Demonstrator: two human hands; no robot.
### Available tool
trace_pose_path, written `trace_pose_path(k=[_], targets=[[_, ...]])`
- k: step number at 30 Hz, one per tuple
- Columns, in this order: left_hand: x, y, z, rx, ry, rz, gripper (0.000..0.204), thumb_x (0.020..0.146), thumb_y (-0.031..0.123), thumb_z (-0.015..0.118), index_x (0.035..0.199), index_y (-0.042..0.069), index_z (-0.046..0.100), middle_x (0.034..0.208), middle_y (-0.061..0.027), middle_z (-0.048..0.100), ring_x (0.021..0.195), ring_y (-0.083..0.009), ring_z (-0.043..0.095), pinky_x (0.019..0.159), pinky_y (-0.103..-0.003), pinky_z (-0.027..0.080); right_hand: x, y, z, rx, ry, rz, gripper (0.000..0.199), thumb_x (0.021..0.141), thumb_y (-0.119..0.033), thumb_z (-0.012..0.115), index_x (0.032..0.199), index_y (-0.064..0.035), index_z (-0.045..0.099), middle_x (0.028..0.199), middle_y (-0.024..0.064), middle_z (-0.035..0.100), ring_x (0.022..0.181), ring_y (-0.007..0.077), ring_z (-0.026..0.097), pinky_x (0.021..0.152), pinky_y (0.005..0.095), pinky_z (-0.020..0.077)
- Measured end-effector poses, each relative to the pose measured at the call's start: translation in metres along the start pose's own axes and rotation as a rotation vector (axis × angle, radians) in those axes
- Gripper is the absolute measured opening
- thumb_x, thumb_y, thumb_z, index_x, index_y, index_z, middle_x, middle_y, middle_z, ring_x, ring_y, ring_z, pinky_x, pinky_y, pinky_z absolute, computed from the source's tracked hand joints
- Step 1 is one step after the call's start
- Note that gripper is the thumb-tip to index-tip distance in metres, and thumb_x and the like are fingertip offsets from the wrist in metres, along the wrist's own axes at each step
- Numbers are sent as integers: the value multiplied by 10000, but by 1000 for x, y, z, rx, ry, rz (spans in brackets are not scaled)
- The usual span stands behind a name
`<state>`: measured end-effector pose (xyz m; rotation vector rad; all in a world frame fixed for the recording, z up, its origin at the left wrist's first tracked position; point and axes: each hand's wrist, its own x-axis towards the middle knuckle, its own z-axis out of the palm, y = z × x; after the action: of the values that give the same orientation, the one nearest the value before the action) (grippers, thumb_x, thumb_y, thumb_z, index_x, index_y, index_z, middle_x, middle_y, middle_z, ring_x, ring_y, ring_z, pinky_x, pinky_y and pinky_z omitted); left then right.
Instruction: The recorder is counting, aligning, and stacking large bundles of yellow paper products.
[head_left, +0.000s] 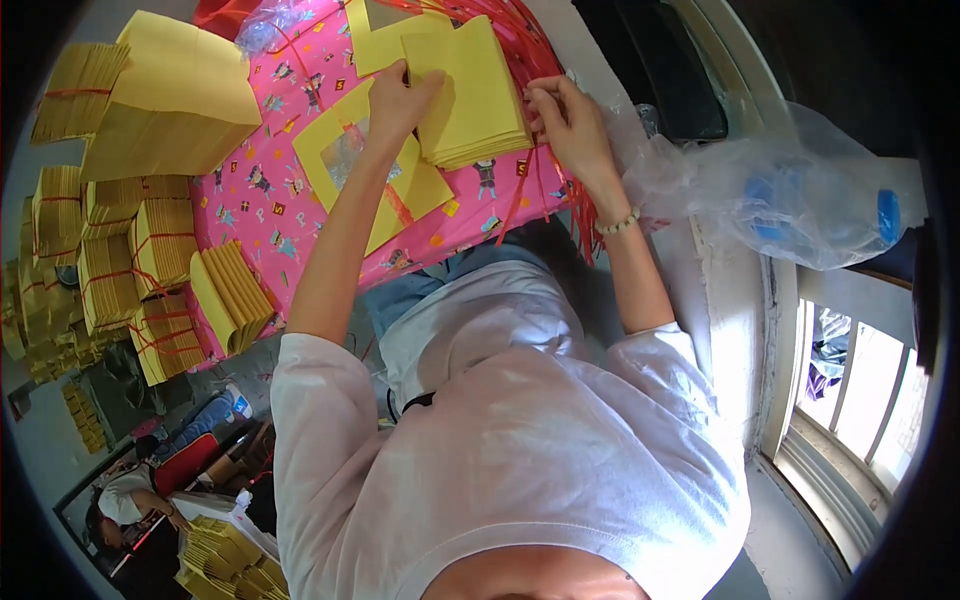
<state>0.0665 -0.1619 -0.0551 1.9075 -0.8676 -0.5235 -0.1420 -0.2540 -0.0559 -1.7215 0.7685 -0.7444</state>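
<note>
A thick stack of folded yellow paper [470,95] lies near the far right of the pink patterned tablecloth. My left hand [402,108] is at its left edge, the thumb over the top sheet and the fingers curled against the side. Close to the stack's right edge, my right hand [572,128] has its fingers curled together beside thin red strips [520,190]; what lies between the fingertips is hidden. Under my left forearm rests a flat yellow sheet [325,150] with a clear, shiny patch and a red strip across it.
Yellow bundles tied with red strips [165,245] are piled at the left, below a large yellow block [180,95]. A fanned yellow stack [232,295] stands at the table's left corner. Clear plastic bags [800,200] hang at right. Another person [130,495] shows at lower left.
</note>
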Motion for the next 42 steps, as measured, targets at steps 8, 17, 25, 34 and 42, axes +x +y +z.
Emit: trace_pose_path(k=[8,17,25,34,42], targets=[[-2,5,0,55,15,-43,381,766,287,674,989,-21,644,884,-124,688,776,-198,669,706,-308,513,-72,14,-6,-466,77,-168,218,891,-35,479,1075,-14,595,945,178,575,843,346,596,717,367,478],[5,-2,-3,-28,-28,-61,372,755,270,697,953,-42,653,811,-102,673,681,-159,636,617,-291,490,-81,21,-4,-514,50,-91,351,822,26,508,1155,-53,585,1040,177,530,891,379,580,738,422,480],[9,-8,-2,33,-4,-54,379,755,281,701,926,-53,653,800,-104,674,686,-154,635,628,-290,488,-80,28,3,-684,27,-159,422,772,8,548,1181,-92,578,1024,191,508,784,372,604,657,446,504],[10,-9,-2,39,-3,-80,378,760,281,694,935,-52,652,811,-114,675,694,-168,642,634,-297,492,-85,15,3,-597,19,-111,527,790,35,513,1285,-148,502,1074,175,511,889,381,574,735,442,490],[8,-10,0,42,3,-64,380,763,276,688,965,-43,650,838,-124,680,730,-186,654,667,-309,498,-83,19,6,-682,17,-143,499,792,26,519,1265,-134,517,1051,173,518,860,371,580,705,441,498]])
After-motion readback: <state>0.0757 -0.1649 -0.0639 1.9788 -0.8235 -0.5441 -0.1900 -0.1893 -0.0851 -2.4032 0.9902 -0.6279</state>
